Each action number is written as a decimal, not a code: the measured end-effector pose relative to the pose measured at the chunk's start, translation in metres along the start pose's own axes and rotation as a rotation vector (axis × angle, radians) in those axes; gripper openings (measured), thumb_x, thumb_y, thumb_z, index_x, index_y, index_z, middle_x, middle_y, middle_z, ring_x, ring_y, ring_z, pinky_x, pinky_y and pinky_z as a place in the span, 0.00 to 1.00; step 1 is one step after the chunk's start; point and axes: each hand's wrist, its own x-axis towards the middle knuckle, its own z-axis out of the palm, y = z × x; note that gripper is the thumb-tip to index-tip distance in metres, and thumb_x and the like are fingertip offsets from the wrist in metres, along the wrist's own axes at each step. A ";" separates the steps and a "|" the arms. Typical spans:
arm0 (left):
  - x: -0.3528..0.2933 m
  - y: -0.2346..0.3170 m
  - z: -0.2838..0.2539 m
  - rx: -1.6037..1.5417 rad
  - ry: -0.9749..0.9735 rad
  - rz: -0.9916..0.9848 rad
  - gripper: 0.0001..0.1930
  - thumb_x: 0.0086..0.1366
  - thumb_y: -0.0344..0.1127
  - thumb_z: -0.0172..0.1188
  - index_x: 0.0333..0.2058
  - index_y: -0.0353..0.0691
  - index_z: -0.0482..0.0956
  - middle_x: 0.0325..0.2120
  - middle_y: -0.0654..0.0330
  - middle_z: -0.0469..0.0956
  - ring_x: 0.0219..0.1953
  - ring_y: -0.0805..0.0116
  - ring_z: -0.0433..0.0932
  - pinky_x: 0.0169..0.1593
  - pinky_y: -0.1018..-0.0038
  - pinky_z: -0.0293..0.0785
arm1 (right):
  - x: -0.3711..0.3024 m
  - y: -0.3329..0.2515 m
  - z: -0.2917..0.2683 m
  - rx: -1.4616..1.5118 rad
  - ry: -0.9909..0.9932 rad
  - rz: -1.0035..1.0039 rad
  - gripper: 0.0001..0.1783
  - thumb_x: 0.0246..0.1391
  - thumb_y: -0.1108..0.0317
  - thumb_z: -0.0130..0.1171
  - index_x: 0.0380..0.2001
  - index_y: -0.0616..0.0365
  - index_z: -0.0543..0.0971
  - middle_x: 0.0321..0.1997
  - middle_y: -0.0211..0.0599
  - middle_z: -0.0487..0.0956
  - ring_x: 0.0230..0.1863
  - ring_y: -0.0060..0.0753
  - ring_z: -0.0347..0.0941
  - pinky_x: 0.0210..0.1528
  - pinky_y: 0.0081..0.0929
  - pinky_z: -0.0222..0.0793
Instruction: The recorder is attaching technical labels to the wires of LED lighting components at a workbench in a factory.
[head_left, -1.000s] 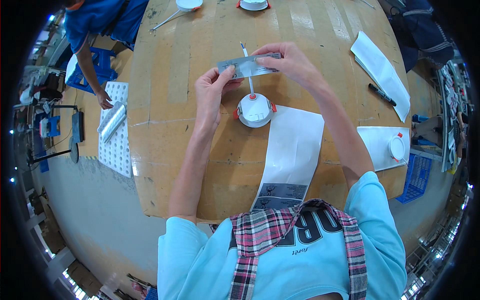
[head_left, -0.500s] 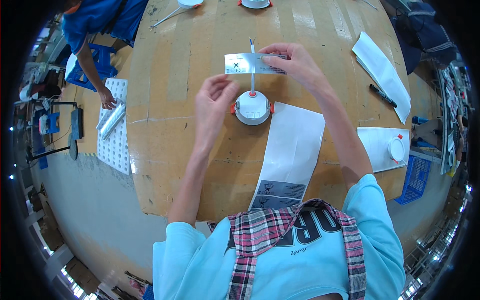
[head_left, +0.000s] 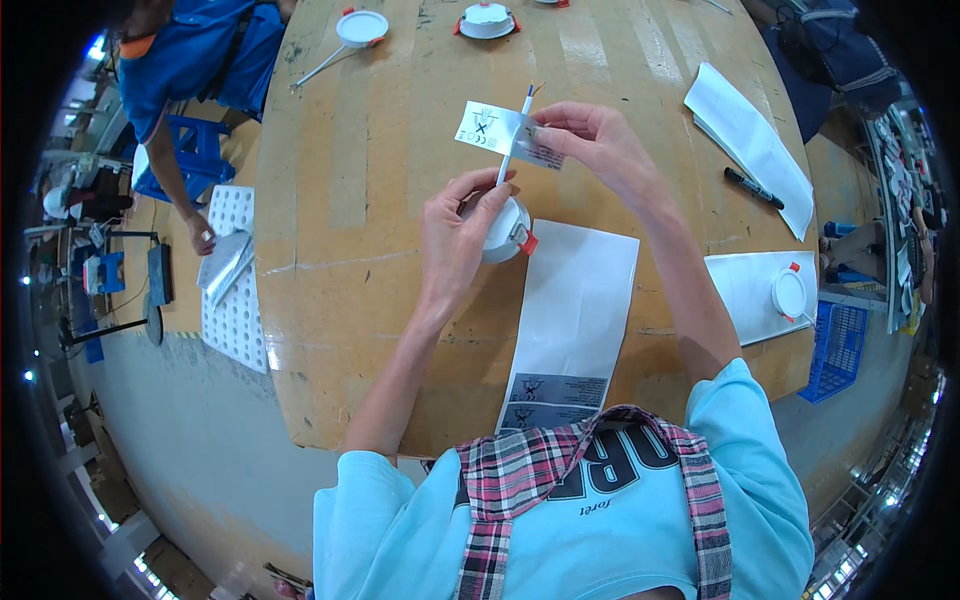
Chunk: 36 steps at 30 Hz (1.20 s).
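Upper-centre: your left hand grips a downlight, right hand pinches a silver label across its cable; aligning seemingly needs steadiness.

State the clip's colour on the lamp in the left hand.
The clip is red, best seen in the head view.

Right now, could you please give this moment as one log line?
left hand: holding white lamp; right hand: holding silver label; white cable: crossing label
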 end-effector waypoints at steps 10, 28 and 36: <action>0.005 0.019 0.028 -0.061 -0.128 -0.008 0.12 0.64 0.32 0.57 0.43 0.33 0.80 0.32 0.60 0.81 0.33 0.77 0.77 0.40 0.80 0.73 | -0.046 -0.026 -0.034 -0.315 0.520 -0.146 0.15 0.57 0.62 0.58 0.40 0.65 0.79 0.34 0.39 0.80 0.37 0.22 0.75 0.39 0.23 0.70; -0.007 0.004 0.090 0.539 -0.049 0.600 0.09 0.57 0.27 0.62 0.38 0.38 0.80 0.31 0.62 0.79 0.37 0.64 0.74 0.45 0.69 0.65 | -0.096 -0.021 -0.035 -0.075 0.669 -0.063 0.10 0.54 0.69 0.62 0.33 0.67 0.81 0.24 0.34 0.80 0.25 0.16 0.72 0.28 0.18 0.67; -0.009 -0.001 0.087 0.548 -0.037 0.629 0.11 0.56 0.26 0.63 0.39 0.40 0.81 0.32 0.62 0.79 0.39 0.64 0.74 0.48 0.69 0.64 | -0.095 -0.019 -0.032 0.039 0.606 -0.047 0.12 0.54 0.68 0.62 0.34 0.68 0.82 0.26 0.36 0.82 0.31 0.19 0.77 0.34 0.16 0.71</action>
